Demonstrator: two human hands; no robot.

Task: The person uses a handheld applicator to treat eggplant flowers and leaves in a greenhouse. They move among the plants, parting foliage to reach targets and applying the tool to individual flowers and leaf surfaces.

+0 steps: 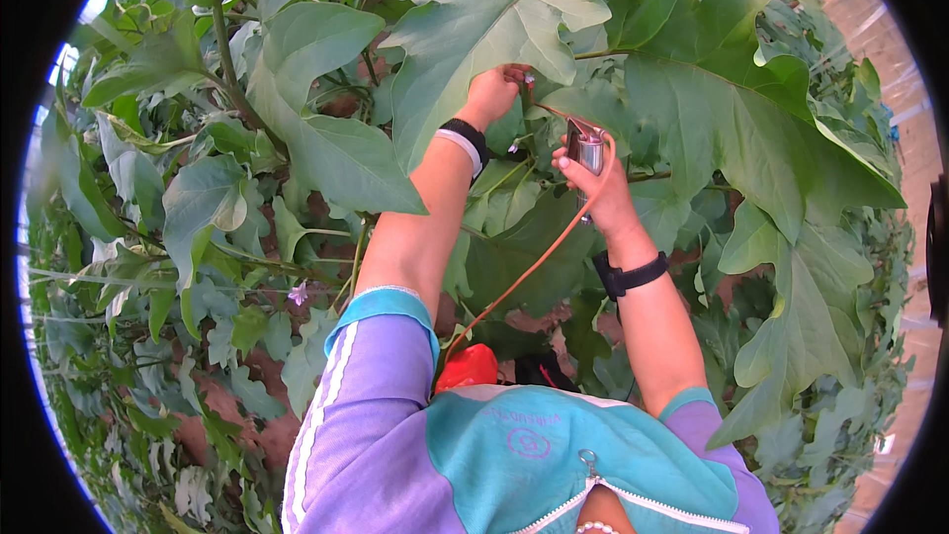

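Note:
My left hand (495, 94) is raised among the eggplant leaves, its fingertips closed at a small purple flower (528, 78); whether they pinch it or its stalk, I cannot tell. My right hand (602, 189) grips a shiny metal hand tool with a cylinder (591, 154), just right of and below the left hand. A thin orange-brown hose (545, 256) loops from the tool's top and runs down towards a red object (468, 367) by my body. The tool's narrow tip reaches leftward near the flower. A broad eggplant leaf (482, 37) hangs over my left hand.
Dense eggplant plants surround both arms, with a thick stem (248, 113) at left and large leaves (734, 104) at right. Another purple flower (298, 294) hangs lower left, and a small one (514, 145) lies between my hands. A pale ground strip (852, 7) runs along the right edge.

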